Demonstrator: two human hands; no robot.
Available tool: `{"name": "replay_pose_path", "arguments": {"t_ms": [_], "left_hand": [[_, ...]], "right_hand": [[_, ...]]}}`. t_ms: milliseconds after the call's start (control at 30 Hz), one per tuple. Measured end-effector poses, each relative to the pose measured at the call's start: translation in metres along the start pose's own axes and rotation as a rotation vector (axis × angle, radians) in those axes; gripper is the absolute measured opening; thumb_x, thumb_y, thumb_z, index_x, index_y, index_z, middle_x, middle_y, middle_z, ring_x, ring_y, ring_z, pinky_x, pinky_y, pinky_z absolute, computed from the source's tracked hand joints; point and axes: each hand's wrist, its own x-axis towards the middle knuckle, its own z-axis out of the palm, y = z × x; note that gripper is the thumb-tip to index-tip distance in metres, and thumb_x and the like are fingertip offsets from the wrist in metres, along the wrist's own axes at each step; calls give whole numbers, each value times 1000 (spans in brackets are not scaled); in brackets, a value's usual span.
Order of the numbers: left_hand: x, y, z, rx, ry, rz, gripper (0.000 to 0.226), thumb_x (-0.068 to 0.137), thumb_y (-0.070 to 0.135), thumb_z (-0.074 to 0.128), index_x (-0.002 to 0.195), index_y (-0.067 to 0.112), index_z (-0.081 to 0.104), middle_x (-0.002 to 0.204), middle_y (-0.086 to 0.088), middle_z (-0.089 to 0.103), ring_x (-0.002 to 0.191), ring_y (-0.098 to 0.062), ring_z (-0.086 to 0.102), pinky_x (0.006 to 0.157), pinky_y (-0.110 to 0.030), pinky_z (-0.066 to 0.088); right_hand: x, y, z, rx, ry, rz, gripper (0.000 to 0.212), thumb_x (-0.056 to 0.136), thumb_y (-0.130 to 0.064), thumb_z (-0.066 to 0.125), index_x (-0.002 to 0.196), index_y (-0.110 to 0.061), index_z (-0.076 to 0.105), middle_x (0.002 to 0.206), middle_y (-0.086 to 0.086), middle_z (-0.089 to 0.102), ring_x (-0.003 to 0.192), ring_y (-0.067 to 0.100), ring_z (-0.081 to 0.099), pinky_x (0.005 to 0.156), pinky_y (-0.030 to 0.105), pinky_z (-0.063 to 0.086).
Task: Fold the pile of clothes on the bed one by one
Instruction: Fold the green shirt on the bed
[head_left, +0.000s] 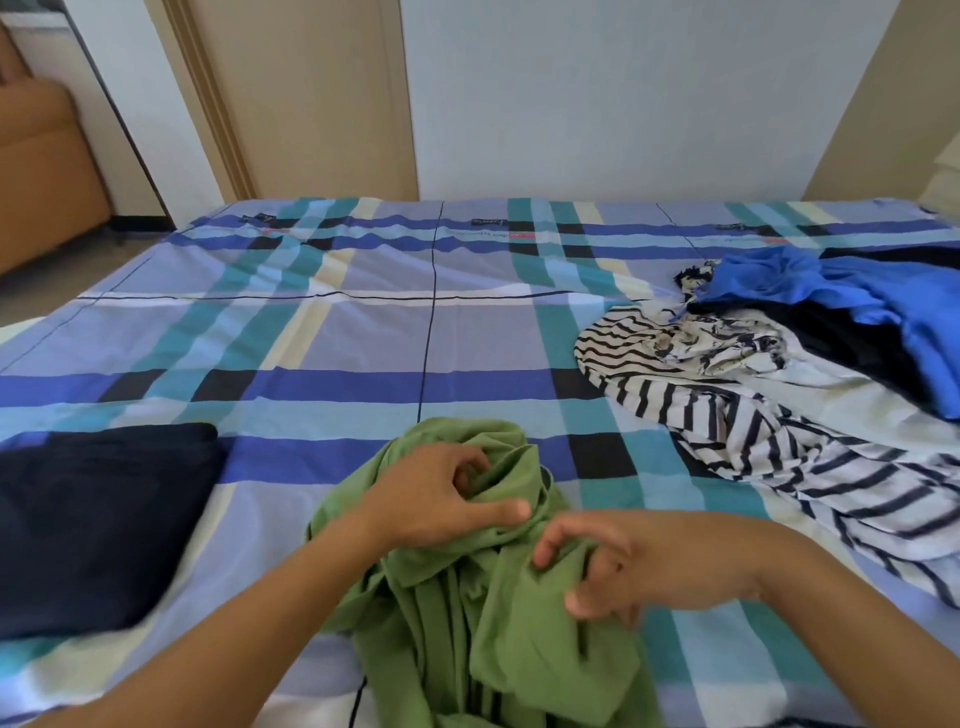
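A crumpled green garment (483, 613) lies bunched on the bed right in front of me. My left hand (441, 493) grips a fold near its upper part, fingers curled into the cloth. My right hand (608, 561) pinches another fold just to the right, fingers bent around the fabric. A folded dark navy garment (88, 519) rests flat at the left. The unfolded pile lies at the right: a black-and-white striped piece (727, 431), a floral white piece (722, 343), a bright blue piece (852, 301) and a black piece (852, 338).
The bed carries a blue, teal and cream plaid sheet (363, 332). A pale wall and a beige door frame (218, 104) stand behind it. An orange-brown chair (41, 171) sits on the floor at the far left.
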Motion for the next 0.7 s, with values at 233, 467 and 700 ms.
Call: {"name": "replay_pose_path", "arguments": {"t_ms": [233,467,700], "left_hand": [[-19,11,6,380,-3,289,71,69,85,52,121,37,51,111,22,56,101,-1,50,94,-28,35],[-18,10,-14,127,-4,208,21,98,36,56,85,21,63,79,7,65,74,-8,58,73,-29,46],[-43,1,-96,-1377,359,-130,40,102,33,42,109,11,74,107,-8,75,94,-21,72,82,-33,60]], "right_hand": [[21,27,-7,22,413,134,33,88,-50,69,109,-29,55,92,1,67,78,13,65,66,24,55],[26,25,-9,353,502,-29,48,79,7,73,116,-22,61,97,12,70,79,18,65,60,25,49],[-46,29,-65,856,923,-575,55,81,17,42,109,-21,69,104,11,73,83,22,68,67,26,57]]}}
